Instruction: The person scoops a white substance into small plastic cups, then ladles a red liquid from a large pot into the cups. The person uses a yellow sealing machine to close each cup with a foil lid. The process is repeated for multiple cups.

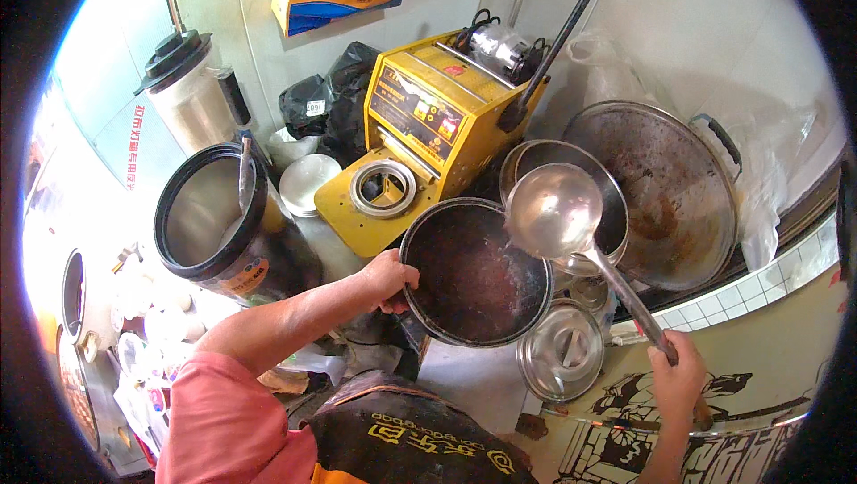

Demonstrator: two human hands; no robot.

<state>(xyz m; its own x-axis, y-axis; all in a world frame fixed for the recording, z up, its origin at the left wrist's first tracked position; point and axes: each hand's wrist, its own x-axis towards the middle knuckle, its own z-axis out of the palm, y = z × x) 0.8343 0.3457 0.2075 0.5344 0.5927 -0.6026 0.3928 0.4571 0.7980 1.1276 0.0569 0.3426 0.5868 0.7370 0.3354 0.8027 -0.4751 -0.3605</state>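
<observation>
My left hand (388, 281) grips the near-left side of a dark round pot (462, 276). Reddish-brown liquid or residue with a pale film shows inside it; which of these it is, I cannot tell. In my right hand (677, 370) is the long handle of a large metal ladle (554, 209). The ladle's bowl hangs over the pot's far-right rim and partly hides a steel pot (606, 182) behind. Just below the dark pot, a round metal lid (561, 350) lies on the surface.
A yellow cup-sealing machine (428, 115) with a raised black lever stands ahead. Left are a deep black-rimmed container (207, 209) with a utensil inside, stacked white bowls (309, 182) and a lidded jug (187, 95). A large wok-like pan (669, 216) leans at right beside clear plastic (770, 169).
</observation>
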